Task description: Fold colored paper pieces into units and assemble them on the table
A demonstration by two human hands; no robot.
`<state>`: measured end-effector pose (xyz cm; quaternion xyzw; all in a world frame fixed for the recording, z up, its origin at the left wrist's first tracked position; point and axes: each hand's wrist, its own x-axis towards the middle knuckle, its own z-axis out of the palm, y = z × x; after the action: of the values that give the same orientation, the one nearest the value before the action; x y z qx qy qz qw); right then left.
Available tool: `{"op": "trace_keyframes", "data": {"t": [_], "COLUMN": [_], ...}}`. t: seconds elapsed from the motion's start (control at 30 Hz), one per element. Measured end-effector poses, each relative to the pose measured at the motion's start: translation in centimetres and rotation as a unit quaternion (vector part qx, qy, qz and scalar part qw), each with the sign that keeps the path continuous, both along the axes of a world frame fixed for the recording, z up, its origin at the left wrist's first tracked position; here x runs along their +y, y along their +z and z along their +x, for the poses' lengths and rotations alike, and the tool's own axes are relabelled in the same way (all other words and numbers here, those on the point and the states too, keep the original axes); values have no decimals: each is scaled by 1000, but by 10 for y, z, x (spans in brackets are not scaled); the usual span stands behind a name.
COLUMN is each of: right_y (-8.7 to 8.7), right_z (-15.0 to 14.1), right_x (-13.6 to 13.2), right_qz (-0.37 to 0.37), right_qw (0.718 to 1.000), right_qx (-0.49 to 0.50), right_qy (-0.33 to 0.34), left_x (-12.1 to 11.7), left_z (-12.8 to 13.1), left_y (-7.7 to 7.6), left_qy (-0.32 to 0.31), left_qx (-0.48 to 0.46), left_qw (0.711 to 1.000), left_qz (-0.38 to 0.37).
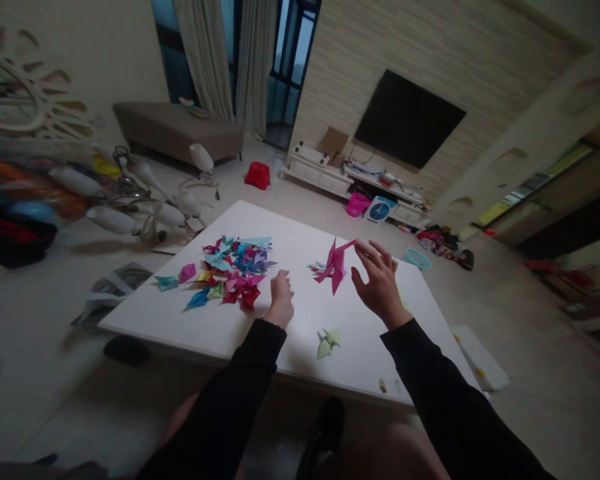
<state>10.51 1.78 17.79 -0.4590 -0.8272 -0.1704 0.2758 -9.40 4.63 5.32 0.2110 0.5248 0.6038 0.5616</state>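
A pink paper crane [336, 264] stands on the white table [300, 233], with several pale blue and pink folded points bunched at its left. My right hand [379, 280] is just right of it, thumb and fingers spread; the index fingertip is at the crane's raised tip, and I cannot tell whether they touch. Over the table's middle is my left hand [281, 297], fingers loosely bent, with nothing visible in it. It is between the pink crane and a pile of colourful paper cranes [237, 267]. Nearer me lies a light green paper crane [329, 342].
A small yellow and dark item [383, 385] lies by the table's near edge. Left of the table, a lamp fixture with white shades [165, 215] rests on the floor. Beyond are a red stool [257, 175], a pink basket [358, 205] and a wall television [409, 119].
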Motion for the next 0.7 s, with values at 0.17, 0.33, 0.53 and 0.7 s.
{"op": "trace_keyframes", "data": {"t": [0.17, 0.33, 0.53, 0.7], "right_y": [7, -20, -57, -79], "right_z": [25, 40, 35, 34], "right_x": [-38, -56, -60, -57], "right_qz": [78, 83, 78, 42], "right_qw": [981, 961, 942, 916], "right_qx": [166, 261, 326, 398], "right_qy": [59, 38, 25, -19], "left_x": [-17, -35, -41, -36], "left_z": [14, 21, 37, 48], "left_y": [22, 33, 29, 23], "left_qy": [-272, -467, -443, -397], "left_qx": [-224, -269, -237, -189], "left_qw": [936, 842, 862, 896], "left_qz": [-9, 21, 68, 66]}}
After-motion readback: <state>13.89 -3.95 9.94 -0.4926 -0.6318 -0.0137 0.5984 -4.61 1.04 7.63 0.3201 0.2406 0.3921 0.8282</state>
